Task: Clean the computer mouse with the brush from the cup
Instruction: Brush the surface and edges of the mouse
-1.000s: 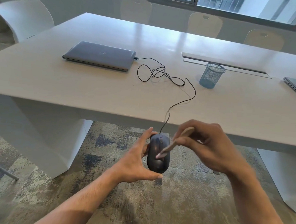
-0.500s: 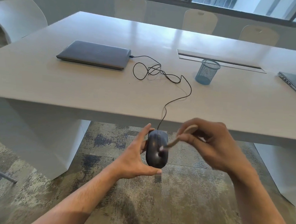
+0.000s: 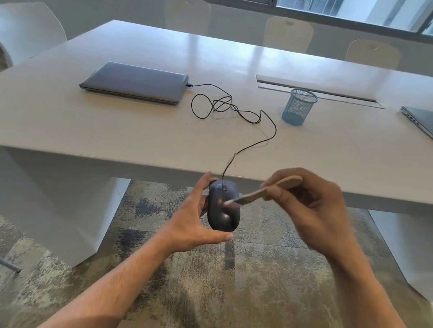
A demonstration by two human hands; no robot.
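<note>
On the bench (image 3: pixel 91 120), a laptop (image 3: pixel 136 83) lies left, the cup (image 3: pixel 298 106) right, coiled cable (image 3: pixel 221 106) between them.

- An office meeting room is suggested by a long pale table (image 3: pixel 141 134) ringed with matching chairs (image 3: pixel 288 34)
- Two closed laptops (image 3: pixel 135 82) and a mesh pen cup (image 3: pixel 298 106) are set on it
- A cable hatch (image 3: pixel 316 90), probably, is let into the top
- Patterned carpet (image 3: pixel 203 277) and wide windows (image 3: pixel 346 5) are seen
</note>
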